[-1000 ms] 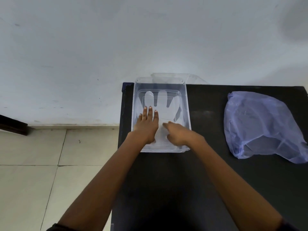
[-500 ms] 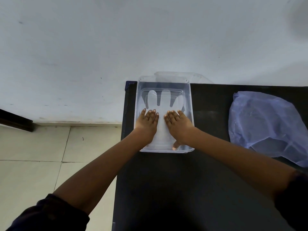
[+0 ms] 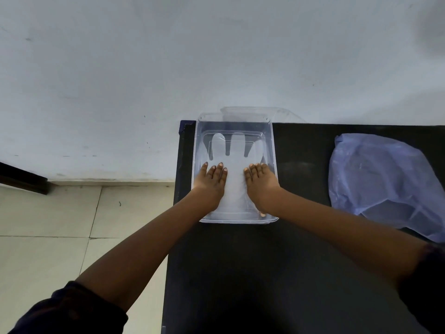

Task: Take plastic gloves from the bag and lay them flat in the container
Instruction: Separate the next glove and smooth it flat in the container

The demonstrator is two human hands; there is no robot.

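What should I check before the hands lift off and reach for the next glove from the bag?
1. Glove inside the clear container: ok.
2. Glove fingers spread flat, pointing toward the wall: ok.
3. Glove cuff flat under the palms: cannot tell, hidden.
4. Left hand and right hand pressing flat, gripping nothing: ok.
5. Container fully on the black table: ok.
6. Blue bag on the table at the right, apart from the container: ok; gloves left inside: cannot tell.
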